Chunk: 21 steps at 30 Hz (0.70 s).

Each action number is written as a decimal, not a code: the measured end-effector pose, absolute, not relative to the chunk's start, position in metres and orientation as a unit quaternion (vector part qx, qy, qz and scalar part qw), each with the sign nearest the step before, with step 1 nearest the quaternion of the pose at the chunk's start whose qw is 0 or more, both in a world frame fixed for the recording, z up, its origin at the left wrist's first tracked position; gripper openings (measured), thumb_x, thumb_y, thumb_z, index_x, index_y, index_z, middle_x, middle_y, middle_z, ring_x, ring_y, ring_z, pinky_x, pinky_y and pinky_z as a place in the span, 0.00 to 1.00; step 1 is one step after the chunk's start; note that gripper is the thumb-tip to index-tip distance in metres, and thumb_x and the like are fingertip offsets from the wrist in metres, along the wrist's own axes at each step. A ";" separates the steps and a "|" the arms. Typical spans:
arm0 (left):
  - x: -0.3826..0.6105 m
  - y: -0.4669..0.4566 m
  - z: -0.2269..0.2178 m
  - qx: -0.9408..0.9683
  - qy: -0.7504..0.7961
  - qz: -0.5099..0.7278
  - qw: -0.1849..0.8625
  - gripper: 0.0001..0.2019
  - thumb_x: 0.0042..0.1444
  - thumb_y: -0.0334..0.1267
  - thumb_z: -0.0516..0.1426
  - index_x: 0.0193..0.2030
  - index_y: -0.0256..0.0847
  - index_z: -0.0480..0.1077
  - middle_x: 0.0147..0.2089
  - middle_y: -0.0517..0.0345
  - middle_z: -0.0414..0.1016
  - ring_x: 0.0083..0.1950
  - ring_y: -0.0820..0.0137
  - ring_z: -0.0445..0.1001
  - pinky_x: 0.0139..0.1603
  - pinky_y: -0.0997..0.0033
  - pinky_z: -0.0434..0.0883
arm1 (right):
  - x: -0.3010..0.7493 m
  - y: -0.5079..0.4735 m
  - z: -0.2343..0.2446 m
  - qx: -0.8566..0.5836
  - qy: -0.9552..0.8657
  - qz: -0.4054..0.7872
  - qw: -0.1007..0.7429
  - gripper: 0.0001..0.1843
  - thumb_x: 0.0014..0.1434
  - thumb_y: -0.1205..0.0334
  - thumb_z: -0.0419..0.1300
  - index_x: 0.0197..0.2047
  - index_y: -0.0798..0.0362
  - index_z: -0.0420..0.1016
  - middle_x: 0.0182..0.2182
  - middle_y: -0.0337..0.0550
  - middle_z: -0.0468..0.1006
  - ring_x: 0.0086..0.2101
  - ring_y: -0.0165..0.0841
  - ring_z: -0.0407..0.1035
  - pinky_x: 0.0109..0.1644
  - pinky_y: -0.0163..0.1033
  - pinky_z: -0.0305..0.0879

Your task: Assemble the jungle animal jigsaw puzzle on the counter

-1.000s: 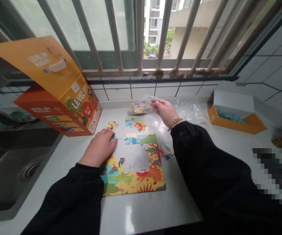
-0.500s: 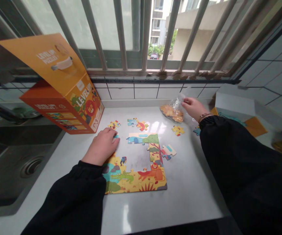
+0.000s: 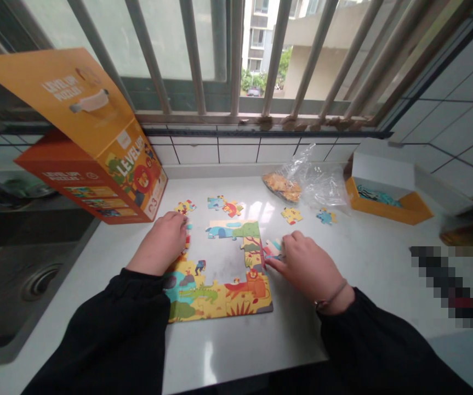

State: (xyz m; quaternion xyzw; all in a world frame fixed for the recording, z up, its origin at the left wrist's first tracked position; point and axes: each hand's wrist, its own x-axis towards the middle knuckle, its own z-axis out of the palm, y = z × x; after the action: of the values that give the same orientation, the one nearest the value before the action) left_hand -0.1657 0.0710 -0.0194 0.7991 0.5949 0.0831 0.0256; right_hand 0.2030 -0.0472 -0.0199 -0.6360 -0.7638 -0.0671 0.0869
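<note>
With the plastic bag (image 3: 284,185) released, work is returned to loose pieces (image 3: 272,248) by the curled right hand (image 3: 308,266); its grip, and that of the left hand (image 3: 161,243), cannot be determined.

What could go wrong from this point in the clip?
The right hand is at loose pieces close beside the puzzle's right edge, so a sideways nudge might shift the joined pieces of the puzzle.

The left hand covers part of the puzzle's left side, so a poor joint there could go unnoticed.
</note>
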 end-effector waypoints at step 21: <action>-0.159 0.062 -0.002 0.742 0.637 0.190 0.086 0.17 0.66 0.32 0.52 0.51 0.38 0.83 0.57 0.43 0.86 0.60 0.53 0.82 0.68 0.53 0.75 | 0.167 -0.002 0.010 -0.553 -0.693 0.291 0.360 0.14 0.69 0.54 0.66 0.55 0.47 0.81 0.30 0.35 0.78 0.30 0.34 0.75 0.37 0.40 0.71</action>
State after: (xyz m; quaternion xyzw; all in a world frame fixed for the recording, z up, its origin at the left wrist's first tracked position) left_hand -0.1587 0.0616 -0.0024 0.7419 0.6373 0.1901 0.0856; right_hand 0.1675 -0.0021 0.0102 -0.5532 -0.6928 0.2911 0.3595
